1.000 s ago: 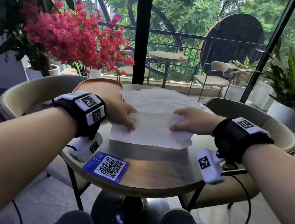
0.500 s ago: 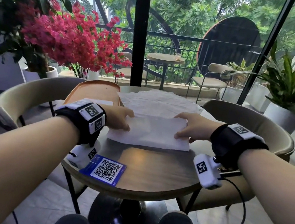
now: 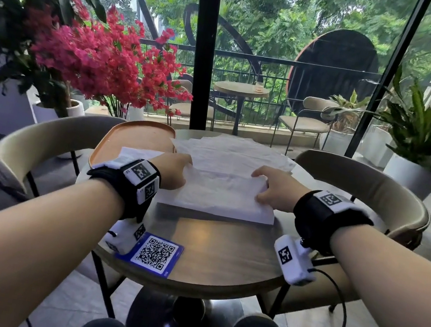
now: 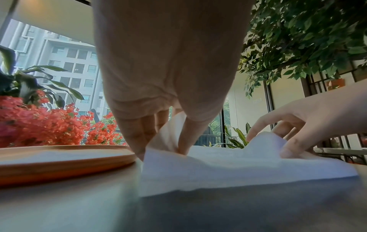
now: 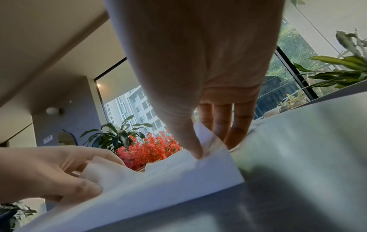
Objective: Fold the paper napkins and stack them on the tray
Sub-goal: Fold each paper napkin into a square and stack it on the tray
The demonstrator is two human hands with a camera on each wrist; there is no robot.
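— Where is the napkin (image 3: 220, 195) now?

— On the tabletop (image 3: 223, 247), just right of the tray (image 3: 139, 136). My left hand (image 3: 173, 169) pinches its left edge, and my right hand (image 3: 275, 189) pinches the right edge; both grips are closed on the paper.

— Any open room?

— Bare wood toward me, down to the blue QR card (image 3: 155, 253) at the rim.

Left hand (image 3: 171, 170) fingertips: hidden under the napkin (image 3: 220, 195) edge.
Tray (image 3: 139, 136) near rim: covered by left wrist, seemingly.
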